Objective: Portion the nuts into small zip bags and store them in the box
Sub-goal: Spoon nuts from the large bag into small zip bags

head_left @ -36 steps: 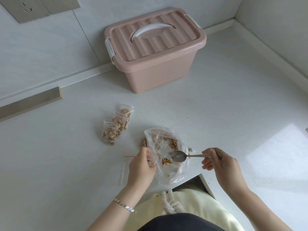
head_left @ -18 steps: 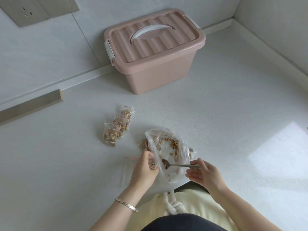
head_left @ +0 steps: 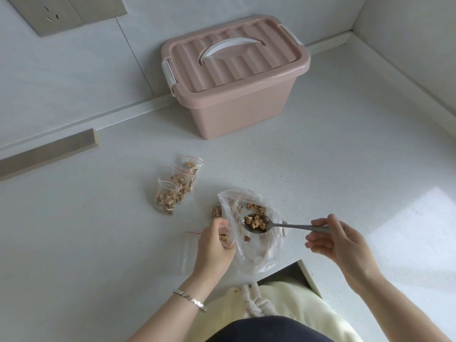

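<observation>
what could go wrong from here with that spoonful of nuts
The spoon in the right hand is heaped, and the small zip bag pinched in the left hand is small, so nuts may spill onto the counter. The big bag lies close to the counter's edge; a nudge could tip nuts off.

A: What is the person wearing?

B: A silver bracelet (head_left: 189,299) of small flat links, round the wrist behind the left hand (head_left: 214,245). Both forearms are bare.

A: And the clothes?

B: A pale yellow garment (head_left: 296,302) down the front, with a white braided cord (head_left: 254,302) tied in a knot on it. Nearest the camera, a dark piece of clothing (head_left: 269,329); which garment, I cannot tell.
</observation>
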Demonstrator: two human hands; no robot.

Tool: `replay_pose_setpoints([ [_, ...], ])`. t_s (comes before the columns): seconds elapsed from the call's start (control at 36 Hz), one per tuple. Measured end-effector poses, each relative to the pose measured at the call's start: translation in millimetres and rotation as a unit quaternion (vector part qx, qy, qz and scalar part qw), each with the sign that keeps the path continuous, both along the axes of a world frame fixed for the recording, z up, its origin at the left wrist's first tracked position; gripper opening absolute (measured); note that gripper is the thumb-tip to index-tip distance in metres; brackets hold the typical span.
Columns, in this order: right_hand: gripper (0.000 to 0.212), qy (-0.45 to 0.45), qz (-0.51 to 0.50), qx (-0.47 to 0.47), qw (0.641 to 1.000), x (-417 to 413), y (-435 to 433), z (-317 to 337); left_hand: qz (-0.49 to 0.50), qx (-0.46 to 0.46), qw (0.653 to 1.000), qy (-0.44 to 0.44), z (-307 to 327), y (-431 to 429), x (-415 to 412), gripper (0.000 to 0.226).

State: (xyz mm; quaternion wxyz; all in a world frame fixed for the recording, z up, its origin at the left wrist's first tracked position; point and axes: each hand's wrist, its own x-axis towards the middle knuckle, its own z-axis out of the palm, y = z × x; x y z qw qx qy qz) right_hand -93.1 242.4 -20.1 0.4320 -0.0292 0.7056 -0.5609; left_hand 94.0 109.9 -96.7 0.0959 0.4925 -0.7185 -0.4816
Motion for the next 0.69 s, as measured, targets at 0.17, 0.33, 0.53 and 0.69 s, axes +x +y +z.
replay_pose_setpoints([
  [0.17, 0.035, 0.101, 0.074, -0.005, 0.992, 12.7, -17.6, 23.4, -0.016, 0.016, 1.000, 0.017, 0.2, 3.1, -1.7, 0.046],
  [0.33, 0.027, 0.225, 0.186, -0.013, 0.956, 34.8, -24.2, 32.4, -0.017, -0.001, 0.999, 0.034, -2.2, 5.6, -2.1, 0.049],
  [0.53, 0.027, 0.299, 0.196, -0.048, 0.933, 36.0, -16.8, 36.6, -0.007, 0.004, 0.999, 0.033, -6.4, 4.9, 2.1, 0.044],
  [0.69, 0.025, 0.238, 0.068, 0.021, 0.969, 14.0, -6.7, 2.6, 0.016, 0.026, 0.999, 0.043, -3.4, 2.6, 1.2, 0.040],
])
